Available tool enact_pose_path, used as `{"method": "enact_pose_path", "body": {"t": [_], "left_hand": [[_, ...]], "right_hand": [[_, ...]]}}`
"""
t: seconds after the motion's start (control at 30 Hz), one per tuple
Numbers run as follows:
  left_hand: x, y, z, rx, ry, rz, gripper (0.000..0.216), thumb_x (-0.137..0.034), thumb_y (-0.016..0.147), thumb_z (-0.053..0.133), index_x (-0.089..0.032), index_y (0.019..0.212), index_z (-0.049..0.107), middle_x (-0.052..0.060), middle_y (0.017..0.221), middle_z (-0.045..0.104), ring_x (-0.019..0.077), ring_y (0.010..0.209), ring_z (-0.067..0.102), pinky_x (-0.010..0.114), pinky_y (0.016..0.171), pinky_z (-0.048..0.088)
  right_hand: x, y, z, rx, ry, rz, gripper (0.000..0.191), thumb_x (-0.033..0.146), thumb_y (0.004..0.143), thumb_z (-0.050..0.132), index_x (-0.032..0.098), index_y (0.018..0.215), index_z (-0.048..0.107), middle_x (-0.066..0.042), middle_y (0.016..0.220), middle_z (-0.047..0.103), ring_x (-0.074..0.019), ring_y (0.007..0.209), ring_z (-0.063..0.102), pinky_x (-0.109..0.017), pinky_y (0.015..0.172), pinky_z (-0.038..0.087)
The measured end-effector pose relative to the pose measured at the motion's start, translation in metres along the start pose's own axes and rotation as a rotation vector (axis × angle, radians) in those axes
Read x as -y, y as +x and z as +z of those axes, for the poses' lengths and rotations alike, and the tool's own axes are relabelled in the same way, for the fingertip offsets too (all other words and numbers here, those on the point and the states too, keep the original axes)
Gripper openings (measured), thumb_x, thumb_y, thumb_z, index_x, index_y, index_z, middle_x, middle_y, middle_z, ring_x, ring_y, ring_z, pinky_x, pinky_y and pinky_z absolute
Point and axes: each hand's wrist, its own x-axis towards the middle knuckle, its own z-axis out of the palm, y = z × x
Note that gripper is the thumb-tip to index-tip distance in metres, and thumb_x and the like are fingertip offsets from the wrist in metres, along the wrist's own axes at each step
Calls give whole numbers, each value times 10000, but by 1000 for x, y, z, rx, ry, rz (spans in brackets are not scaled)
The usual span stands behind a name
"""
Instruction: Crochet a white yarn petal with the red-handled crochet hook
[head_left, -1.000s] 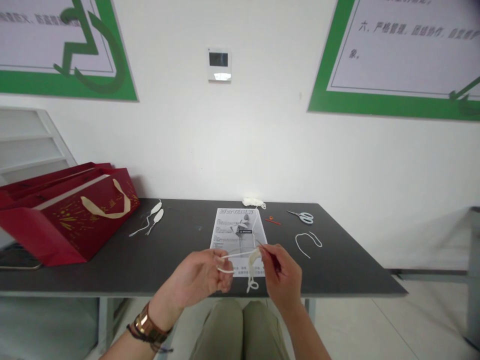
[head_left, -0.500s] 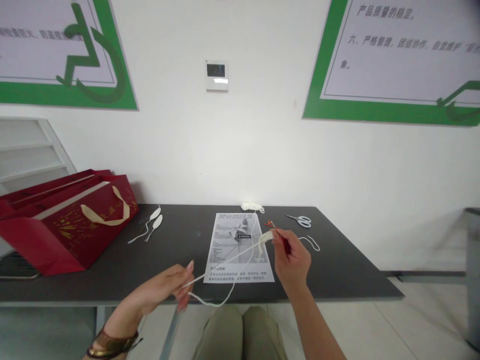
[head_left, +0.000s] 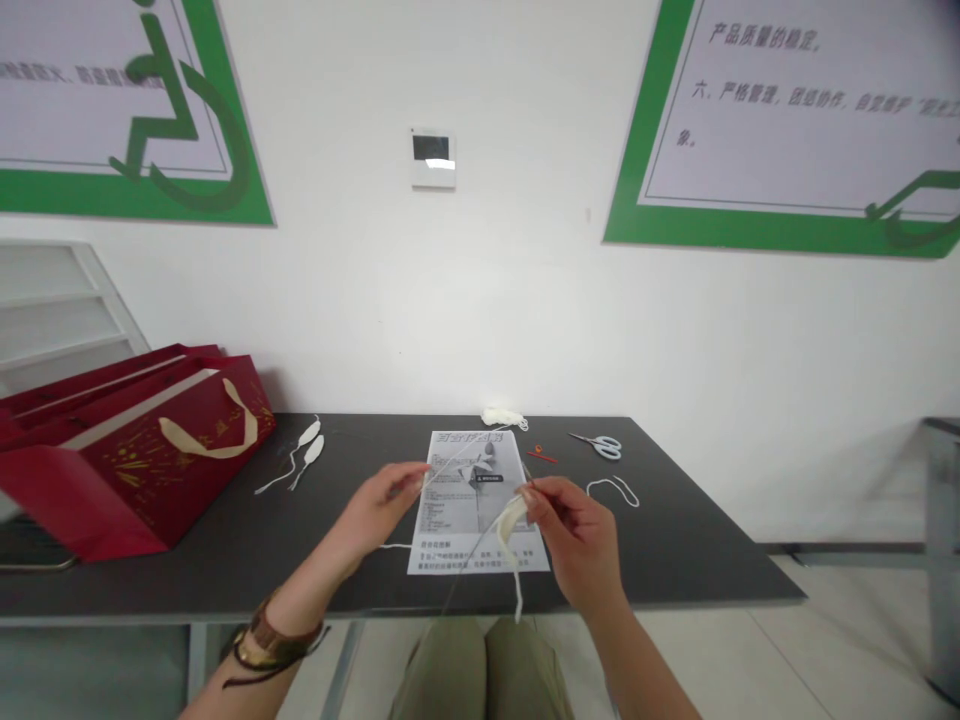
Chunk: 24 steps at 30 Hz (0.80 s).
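My right hand [head_left: 574, 535] is closed in a pinch on a small cream crocheted piece [head_left: 508, 520] and a thin hook, held above the printed instruction sheet [head_left: 474, 495]. A tail of the yarn hangs down from the piece past the table's front edge. My left hand [head_left: 382, 510] is over the sheet's left edge, fingers pinched on the white yarn strand [head_left: 457, 462], which runs back toward a small yarn bundle [head_left: 501, 415] at the table's far edge.
A dark table [head_left: 675, 560] stands against a white wall. On it lie a red gift bag [head_left: 135, 450] at the left, two white crocheted pieces [head_left: 304, 450], scissors [head_left: 600, 443], an orange-red hook [head_left: 541, 455] and a loose yarn loop [head_left: 613, 488].
My left hand swung out low to the left, drawing the yarn taut, then rose back up over the sheet's left edge. My right hand lifted toward the far right and has returned nearer.
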Motion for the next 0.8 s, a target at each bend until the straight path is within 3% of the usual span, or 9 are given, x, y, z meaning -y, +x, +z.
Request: {"method": "enact_pose_path", "body": {"t": [0.1, 0.2, 0.3, 0.4, 0.53, 0.6, 0.67, 0.73, 0.8], "left_hand": [[-22, -9, 53, 202, -230, -31, 275, -316, 817, 634, -157, 1037, 673, 109, 1036, 662, 236, 967, 617, 329, 785, 504], [-27, -13, 81, 316, -409, -109, 218, -314, 836, 589, -138, 918, 687, 65, 836, 638, 151, 709, 615, 245, 590, 499], [-22, -11, 81, 372, -525, -182, 225, -311, 851, 568, -118, 838, 682, 35, 731, 589, 109, 562, 554, 167, 371, 366], [-15, -8, 69, 367, -619, -230, 121, -204, 808, 611, -105, 788, 676, 35, 733, 601, 101, 552, 563, 136, 308, 291], [-13, -7, 60, 289, -804, -174, 99, -158, 775, 598, -134, 792, 692, 75, 876, 677, 140, 749, 653, 154, 458, 469], [-13, -10, 62, 229, -906, -61, 132, -196, 784, 574, -182, 791, 705, 64, 987, 696, 160, 943, 649, 193, 650, 535], [-12, -14, 66, 167, -995, 74, 164, -265, 800, 552, -255, 808, 715, 7, 1117, 685, 184, 1136, 577, 284, 867, 514], [-11, -20, 71, 69, -857, 286, 225, -356, 845, 496, -329, 901, 712, -47, 1272, 618, 219, 1265, 476, 399, 1005, 427], [-10, -24, 74, -15, -515, 476, 250, -395, 869, 496, -337, 983, 710, -40, 1380, 538, 255, 1335, 385, 445, 1089, 302]], "right_hand": [[-1, -7, 9, 55, 30, 24, 152, 329, 797, 673, 182, 758, 683, 18, 588, 573, -95, 502, 467, -195, 453, 361], [-2, -12, 13, 76, 48, 36, 151, 329, 798, 669, 184, 754, 677, 14, 606, 582, -101, 522, 485, -202, 482, 389], [-4, -16, 10, 87, 44, 56, 145, 319, 810, 660, 185, 762, 684, 8, 630, 595, -107, 553, 495, -209, 519, 402], [-7, -18, 4, 87, 31, 68, 146, 312, 809, 665, 181, 747, 688, 11, 627, 582, -104, 560, 479, -207, 523, 388], [-11, -19, 3, 97, 70, 86, 149, 323, 797, 678, 181, 750, 685, 8, 635, 585, -111, 564, 483, -212, 525, 399], [-13, -20, 7, 96, 91, 88, 148, 327, 793, 682, 182, 762, 689, 4, 637, 593, -115, 564, 491, -217, 529, 411], [-13, -22, 11, 90, 90, 85, 146, 323, 790, 685, 182, 753, 694, 6, 625, 587, -114, 556, 491, -216, 524, 412], [-14, -25, 13, 82, 86, 79, 149, 320, 790, 684, 183, 734, 698, 7, 612, 581, -113, 548, 491, -213, 518, 411], [-14, -27, 13, 74, 95, 79, 145, 321, 787, 686, 186, 736, 704, -1, 621, 600, -116, 549, 502, -214, 518, 418]]}}
